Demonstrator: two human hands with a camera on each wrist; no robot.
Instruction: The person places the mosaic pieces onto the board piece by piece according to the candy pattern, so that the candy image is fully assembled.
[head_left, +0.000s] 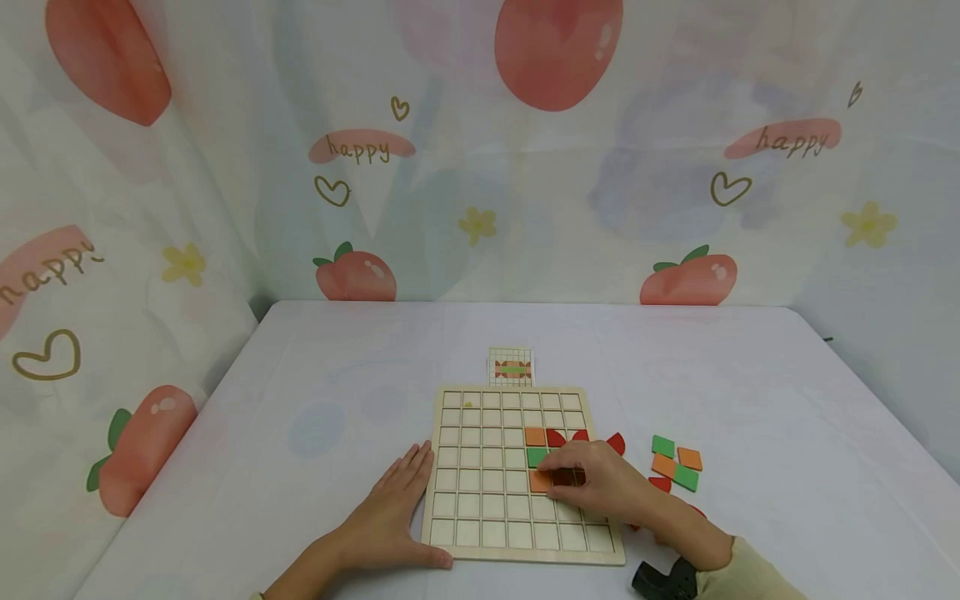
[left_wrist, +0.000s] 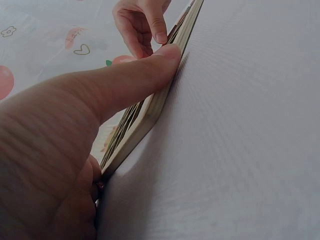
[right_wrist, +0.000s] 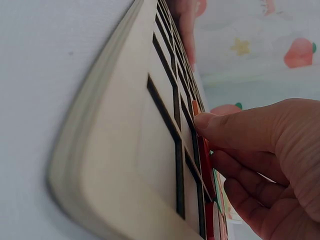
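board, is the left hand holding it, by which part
No closed grip: the left hand touches the board, fingers along its left edge, thumb at its near edge.

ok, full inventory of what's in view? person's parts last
wooden grid board: 1, pale, middle of table
pattern card: 1, pale with red-orange-green print, beyond board's far edge
orange square tiles: 4 visible, 2 on board, 2 to its right
green square tiles: 3 visible, 1 on board, 2 to its right
red curved pieces: several, on board and to its right; some hidden
table: 1, white, under everything
fabric backdrop: pale, fruit prints, behind and left
black object: 1, by right sleeve
right sleeve: 1, pale
left grip: 1, bare, at board's left edge
right grip: 1, bare, over board's right side
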